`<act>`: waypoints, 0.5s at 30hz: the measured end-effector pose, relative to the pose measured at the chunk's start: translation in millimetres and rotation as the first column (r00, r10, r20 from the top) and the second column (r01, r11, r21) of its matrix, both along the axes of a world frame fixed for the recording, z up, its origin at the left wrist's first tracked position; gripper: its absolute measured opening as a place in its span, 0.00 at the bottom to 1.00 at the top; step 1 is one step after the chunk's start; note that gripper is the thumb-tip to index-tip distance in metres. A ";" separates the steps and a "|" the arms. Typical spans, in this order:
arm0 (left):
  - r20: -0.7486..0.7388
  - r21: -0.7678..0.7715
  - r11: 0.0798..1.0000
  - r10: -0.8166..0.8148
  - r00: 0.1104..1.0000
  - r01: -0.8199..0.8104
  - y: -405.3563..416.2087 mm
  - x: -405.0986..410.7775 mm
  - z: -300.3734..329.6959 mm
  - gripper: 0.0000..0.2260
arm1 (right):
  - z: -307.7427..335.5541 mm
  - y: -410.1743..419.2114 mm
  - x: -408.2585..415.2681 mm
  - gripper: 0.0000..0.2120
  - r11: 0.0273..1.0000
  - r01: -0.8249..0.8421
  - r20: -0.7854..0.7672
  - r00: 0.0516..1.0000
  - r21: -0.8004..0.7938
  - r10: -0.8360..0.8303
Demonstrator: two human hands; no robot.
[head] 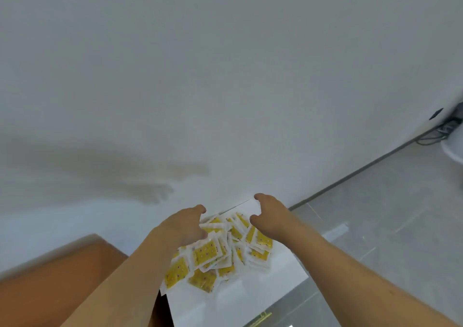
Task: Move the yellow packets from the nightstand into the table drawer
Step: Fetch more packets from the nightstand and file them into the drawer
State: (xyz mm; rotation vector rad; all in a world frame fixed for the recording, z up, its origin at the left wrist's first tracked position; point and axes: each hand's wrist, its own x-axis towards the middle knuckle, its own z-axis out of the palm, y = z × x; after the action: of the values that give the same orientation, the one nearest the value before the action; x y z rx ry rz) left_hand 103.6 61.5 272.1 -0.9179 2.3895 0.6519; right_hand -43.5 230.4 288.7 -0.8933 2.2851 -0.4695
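Both forearms reach over the white nightstand (280, 271). Left hand (184, 226) and right hand (271, 216), fingers curled, flank the yellow packets (215, 254), heaped at mixed angles. Orange-brown furniture (50, 281) stands left.

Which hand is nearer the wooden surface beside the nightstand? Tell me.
Left. The left hand sits over the near-left part of the yellow packets, on the side of the wooden surface. The right hand is across the pile, at its far-right edge.
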 end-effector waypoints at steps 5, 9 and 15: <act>0.075 0.017 0.999 -0.053 0.996 0.052 -43.2 -11.2 -161.2 0.31 | -133.4 -57.1 -34.2 0.28 0.997 0.042 0.037 0.998 0.071 -0.045; 0.054 -0.075 0.988 -0.132 0.990 0.135 -49.3 -16.4 -252.3 0.39 | -215.6 -74.2 -47.1 0.27 0.992 0.046 0.055 0.997 0.119 -0.053; -0.040 -0.140 0.985 -0.111 0.993 0.105 -52.8 -15.2 -310.4 0.51 | -283.5 -87.6 -41.0 0.24 0.989 0.096 0.054 0.993 0.116 -0.103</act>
State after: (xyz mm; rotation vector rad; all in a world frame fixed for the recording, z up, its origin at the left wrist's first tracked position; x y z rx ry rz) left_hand 88.4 8.8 -38.2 -0.8295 2.5326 0.4774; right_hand -84.5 142.8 5.2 -0.7025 2.2845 -0.4001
